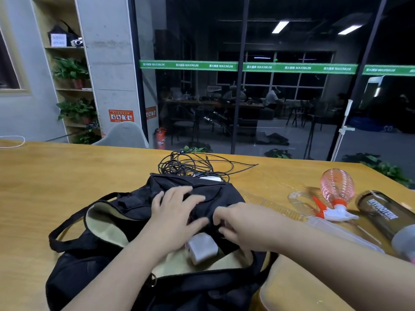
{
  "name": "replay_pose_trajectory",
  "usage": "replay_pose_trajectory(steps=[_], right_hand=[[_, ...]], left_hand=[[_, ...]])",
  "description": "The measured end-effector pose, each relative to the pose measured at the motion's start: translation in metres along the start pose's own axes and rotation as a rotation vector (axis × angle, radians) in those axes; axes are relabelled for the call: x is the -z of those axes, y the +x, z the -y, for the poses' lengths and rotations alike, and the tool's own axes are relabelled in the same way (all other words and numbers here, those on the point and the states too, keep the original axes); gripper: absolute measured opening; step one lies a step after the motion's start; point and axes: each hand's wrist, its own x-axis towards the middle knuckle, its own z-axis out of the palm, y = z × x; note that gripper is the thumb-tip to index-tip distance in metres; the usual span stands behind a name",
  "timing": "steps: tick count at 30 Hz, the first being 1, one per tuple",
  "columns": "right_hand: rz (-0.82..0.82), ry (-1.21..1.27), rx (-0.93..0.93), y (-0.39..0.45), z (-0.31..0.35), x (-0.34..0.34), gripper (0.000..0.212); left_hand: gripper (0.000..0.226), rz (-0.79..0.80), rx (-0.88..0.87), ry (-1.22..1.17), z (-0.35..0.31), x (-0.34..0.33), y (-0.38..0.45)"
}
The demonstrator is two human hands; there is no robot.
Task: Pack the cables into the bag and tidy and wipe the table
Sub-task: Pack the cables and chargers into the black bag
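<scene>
A black bag (107,261) with a pale lining lies open on the wooden table (45,187) in front of me. My left hand (173,212) rests spread on the bag's black fabric, fingers straight. My right hand (238,223) pinches the fabric just beside it with curled fingers. A white charger block (201,249) lies in the bag's opening under both hands. Behind the bag sits a tangle of black cables (190,163), with a white adapter (211,178) partly hidden by the bag's far edge.
To the right lie a pink spray bottle (336,191) with a red-and-white trigger, a dark shaker bottle (386,218), and a clear plastic box (343,234). A white cable (13,142) lies at the far left. A grey chair (123,135) stands behind the table.
</scene>
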Motion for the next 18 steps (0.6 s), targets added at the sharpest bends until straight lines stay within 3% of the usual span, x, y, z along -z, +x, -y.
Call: replay_pose_trajectory(steps=[6, 9, 12, 18], right_hand=[[-0.178, 0.149, -0.05, 0.022, 0.0, 0.007, 0.01], [-0.267, 0.223, -0.137, 0.042, -0.012, 0.008, 0.008], [-0.323, 0.286, -0.281, 0.074, -0.03, 0.008, 0.013], [-0.353, 0.266, -0.428, 0.146, -0.049, -0.012, 0.017]], left_hand=[[0.041, -0.415, 0.057, -0.212, 0.005, -0.022, 0.021], [0.04, -0.533, 0.052, -0.315, 0.013, -0.024, 0.015], [0.038, -0.554, 0.121, -0.404, 0.018, -0.022, 0.015], [0.041, -0.453, 0.213, -0.321, 0.026, -0.024, 0.014]])
